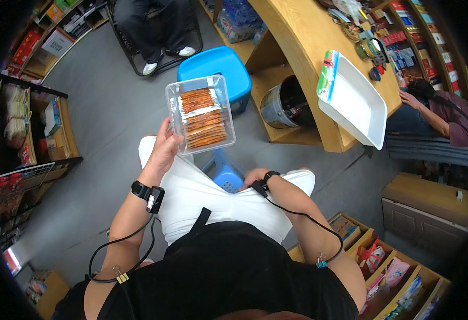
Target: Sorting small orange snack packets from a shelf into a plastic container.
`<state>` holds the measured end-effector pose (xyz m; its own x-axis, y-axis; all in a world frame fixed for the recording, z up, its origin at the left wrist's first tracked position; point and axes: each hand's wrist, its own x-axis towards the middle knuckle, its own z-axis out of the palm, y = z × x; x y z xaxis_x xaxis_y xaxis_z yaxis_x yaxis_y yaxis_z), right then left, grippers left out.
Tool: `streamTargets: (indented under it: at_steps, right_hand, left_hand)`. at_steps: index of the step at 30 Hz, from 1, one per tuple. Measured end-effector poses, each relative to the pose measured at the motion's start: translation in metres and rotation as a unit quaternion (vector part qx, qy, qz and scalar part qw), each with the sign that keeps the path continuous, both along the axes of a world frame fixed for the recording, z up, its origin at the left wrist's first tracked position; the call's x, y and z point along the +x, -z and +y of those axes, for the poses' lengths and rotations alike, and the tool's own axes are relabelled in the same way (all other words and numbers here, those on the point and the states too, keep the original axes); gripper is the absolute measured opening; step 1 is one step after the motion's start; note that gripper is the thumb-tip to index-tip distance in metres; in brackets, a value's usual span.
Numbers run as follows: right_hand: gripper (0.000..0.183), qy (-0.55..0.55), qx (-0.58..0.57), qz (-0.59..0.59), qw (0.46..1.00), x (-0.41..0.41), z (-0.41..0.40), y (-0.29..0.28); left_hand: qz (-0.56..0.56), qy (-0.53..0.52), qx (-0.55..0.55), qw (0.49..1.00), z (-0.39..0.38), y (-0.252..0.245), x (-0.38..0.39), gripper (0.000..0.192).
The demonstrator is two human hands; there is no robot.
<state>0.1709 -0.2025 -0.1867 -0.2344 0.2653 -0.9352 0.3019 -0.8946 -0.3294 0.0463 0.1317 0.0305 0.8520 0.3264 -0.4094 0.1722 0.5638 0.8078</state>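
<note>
My left hand (pixel 166 146) grips the lower left edge of a clear plastic tub (pixel 231 124), its thumb over the rim. Rows of slim sealed packets (pixel 202 120) with orange-brown food stand inside it. The tub is held above my knees, partly in front of a bright blue plastic stool (pixel 214 60). Between my thighs shows the perforated seat of a second blue stool (pixel 226 178), on which I sit. My right hand (pixel 255 176) rests low by that seat's edge and my white shorts (pixel 194 192); its fingers are partly hidden.
A curved wooden counter (pixel 294 32) runs along the right, a white plastic tray (pixel 356 100) overhanging its end. Below stands a metal bucket (pixel 274 108). A seated person's legs (pixel 146 28) are ahead; another person's arm (pixel 426 110) reaches the counter. Shelves (pixel 70 128) line the left.
</note>
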Motion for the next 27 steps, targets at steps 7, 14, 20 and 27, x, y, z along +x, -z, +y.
streamTargets:
  at_steps: [7, 14, 20, 27]
  right_hand:
    - [0.057, 0.05, -0.017, 0.118, 0.992, 0.02, 0.016, -0.017]
    - [0.116, 0.104, 0.001, -0.123, 0.987, -0.002, 0.017, -0.014]
    - [0.131, 0.128, -0.075, -0.108, 0.983, -0.01, 0.053, -0.032]
    - [0.089, 0.147, 0.084, -0.052, 0.984, -0.022, 0.096, -0.02]
  left_hand:
    - [-0.031, -0.025, -0.009, 0.999, -0.03, 0.01, -0.018, 0.061]
    - [0.001, -0.053, 0.044, 0.998, -0.023, -0.003, -0.053, 0.072]
    - [-0.017, -0.085, 0.041, 0.995, -0.025, -0.013, -0.067, 0.067]
    - [-0.006, -0.083, -0.017, 0.996, -0.037, 0.009, -0.066, 0.078]
